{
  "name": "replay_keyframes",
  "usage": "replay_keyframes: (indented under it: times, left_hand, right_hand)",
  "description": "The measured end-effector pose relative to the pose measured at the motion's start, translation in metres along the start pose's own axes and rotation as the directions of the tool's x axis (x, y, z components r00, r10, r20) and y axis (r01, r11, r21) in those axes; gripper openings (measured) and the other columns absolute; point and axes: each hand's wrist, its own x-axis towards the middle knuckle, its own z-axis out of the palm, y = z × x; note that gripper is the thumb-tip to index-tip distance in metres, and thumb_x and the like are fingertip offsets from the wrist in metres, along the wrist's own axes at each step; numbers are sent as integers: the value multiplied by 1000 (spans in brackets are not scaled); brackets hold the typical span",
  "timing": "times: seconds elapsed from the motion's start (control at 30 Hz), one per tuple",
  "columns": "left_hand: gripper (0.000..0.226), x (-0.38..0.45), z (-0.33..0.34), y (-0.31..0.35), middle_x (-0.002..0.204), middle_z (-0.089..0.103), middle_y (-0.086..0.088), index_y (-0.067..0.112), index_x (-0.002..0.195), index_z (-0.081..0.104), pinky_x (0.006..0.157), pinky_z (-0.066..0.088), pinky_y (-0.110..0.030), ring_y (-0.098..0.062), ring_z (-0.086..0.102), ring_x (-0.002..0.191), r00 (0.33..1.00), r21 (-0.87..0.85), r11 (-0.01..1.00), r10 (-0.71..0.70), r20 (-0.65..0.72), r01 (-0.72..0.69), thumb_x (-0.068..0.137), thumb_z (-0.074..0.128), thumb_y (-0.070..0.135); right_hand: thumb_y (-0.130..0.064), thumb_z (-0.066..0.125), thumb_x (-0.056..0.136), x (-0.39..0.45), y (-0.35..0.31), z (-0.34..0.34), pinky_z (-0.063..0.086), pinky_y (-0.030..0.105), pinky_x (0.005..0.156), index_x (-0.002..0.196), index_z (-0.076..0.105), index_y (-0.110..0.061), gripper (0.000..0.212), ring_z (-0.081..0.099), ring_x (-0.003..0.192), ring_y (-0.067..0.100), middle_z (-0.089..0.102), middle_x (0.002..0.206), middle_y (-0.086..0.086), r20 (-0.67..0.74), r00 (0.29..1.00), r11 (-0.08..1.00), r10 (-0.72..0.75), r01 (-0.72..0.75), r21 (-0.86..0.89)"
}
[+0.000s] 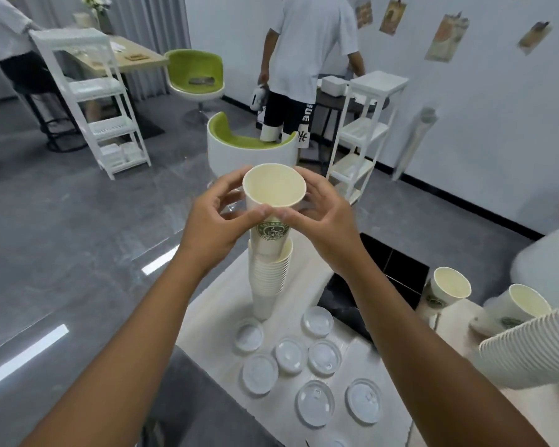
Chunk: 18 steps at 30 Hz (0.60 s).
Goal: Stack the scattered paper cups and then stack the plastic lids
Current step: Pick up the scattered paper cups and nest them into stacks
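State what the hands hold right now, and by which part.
Both the left hand and right hand hold one cream-lined white paper cup; grip is just below its rim, above the tall stack of nested cups.

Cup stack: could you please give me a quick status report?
Left hand and right hand both grip the top cup, part-seated in the cup stack. Seven plastic lids loose on table, unstacked. Nothing blocking.
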Motion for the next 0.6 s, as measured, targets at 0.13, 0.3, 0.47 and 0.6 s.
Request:
replay_keyframes:
  times: [0.13, 0.3, 0.47, 0.6]
  left_hand:
    - [55, 2, 8, -24, 132, 69, 12, 30, 136, 62, 90, 55, -22, -7, 64, 124, 999, -78, 995, -53, 8, 53, 86, 82, 18]
    - [57, 2, 15, -49, 130, 69, 19, 31, 134, 60, 91, 54, -19, -4, 62, 125, 995, -120, 988, -94, 32, 97, 89, 76, 0]
    - [63, -2, 18, -78, 138, 66, 8, 23, 140, 57, 105, 54, -33, -10, 61, 130, 988, -118, 981, -145, 59, 151, 85, 80, 1]
    - [77, -10, 19, -94, 144, 61, 14, 31, 145, 52, 116, 45, -41, -7, 53, 138, 976, -23, 980, -196, 89, 199, 76, 87, 29]
  right_hand:
    - [-16, 87, 79, 0, 32, 6, 60, 49, 91, 136, 58, -13, 64, 68, 116, 23, 70, 127, 4, -4, 994, 993, 109, -108, 54]
    - [-30, 89, 73, 2, 60, 5, 57, 57, 94, 137, 56, -16, 73, 64, 122, 26, 68, 131, 3, -7, 991, 991, 134, -133, 29]
    - [-23, 89, 76, -3, 86, 8, 56, 49, 100, 144, 49, -26, 79, 60, 127, 17, 62, 140, -3, 32, 989, 989, 144, -143, -42]
    - [-31, 91, 78, -13, 98, 9, 49, 37, 107, 154, 35, -37, 94, 49, 137, 4, 52, 149, -15, 94, 976, 974, 196, -183, -131]
